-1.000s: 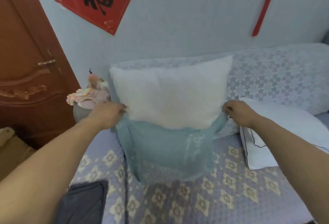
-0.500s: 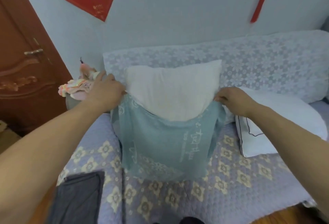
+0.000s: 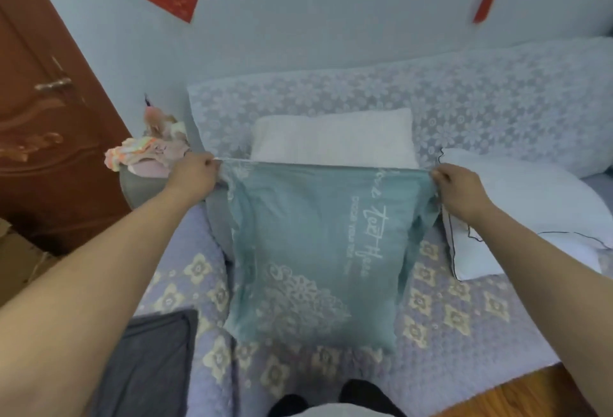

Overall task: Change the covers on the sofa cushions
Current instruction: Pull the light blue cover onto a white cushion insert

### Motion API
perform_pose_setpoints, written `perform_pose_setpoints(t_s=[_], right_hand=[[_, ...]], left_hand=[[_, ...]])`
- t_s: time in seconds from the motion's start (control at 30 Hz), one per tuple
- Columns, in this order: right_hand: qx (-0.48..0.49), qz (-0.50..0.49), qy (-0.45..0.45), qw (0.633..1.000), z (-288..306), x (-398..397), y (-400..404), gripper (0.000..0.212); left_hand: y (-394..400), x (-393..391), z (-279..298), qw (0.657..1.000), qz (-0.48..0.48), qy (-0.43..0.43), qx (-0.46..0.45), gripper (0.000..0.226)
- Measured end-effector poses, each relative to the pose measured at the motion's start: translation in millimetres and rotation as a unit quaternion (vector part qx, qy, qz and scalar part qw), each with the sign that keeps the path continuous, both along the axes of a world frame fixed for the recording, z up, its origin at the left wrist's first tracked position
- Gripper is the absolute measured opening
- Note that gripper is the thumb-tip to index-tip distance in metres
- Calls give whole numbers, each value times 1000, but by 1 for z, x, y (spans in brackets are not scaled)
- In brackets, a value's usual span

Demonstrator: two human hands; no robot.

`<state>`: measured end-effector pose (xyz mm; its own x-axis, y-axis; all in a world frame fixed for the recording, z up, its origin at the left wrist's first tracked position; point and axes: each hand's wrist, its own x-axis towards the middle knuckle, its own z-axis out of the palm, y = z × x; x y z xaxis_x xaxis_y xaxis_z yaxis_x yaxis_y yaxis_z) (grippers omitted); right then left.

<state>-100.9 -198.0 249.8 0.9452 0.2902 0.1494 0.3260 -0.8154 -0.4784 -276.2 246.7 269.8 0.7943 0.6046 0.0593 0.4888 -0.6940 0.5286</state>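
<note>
Pinching teal cover's [image 3: 315,251] open edge with both hands, left hand [image 3: 194,174] and right hand [image 3: 459,189], white insert [image 3: 331,139] poking out above, toward sofa [image 3: 464,317] back.

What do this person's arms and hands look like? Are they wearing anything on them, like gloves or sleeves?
Both forearms are bare as far as the picture shows: no sleeves reach into view. The left hand and the right hand wear no gloves, and no watch, bracelet or ring shows on either.
</note>
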Motion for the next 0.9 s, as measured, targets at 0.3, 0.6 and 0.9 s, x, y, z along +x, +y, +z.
perform_pose_setpoints(t_s=[0.3,0.6,0.9], right_hand=[[286,-35,52,956,74,-2,1,26],[366,-122,237,892,-38,-96,-70,11],[32,-112,579,807,-177,-162,-115,38]], left_hand=[[-12,38,67,965,9,-154,-211,2],[-86,-96,-79,849,21,-140,-509,7],[-177,-228,-247,790,90,267,-544,29]])
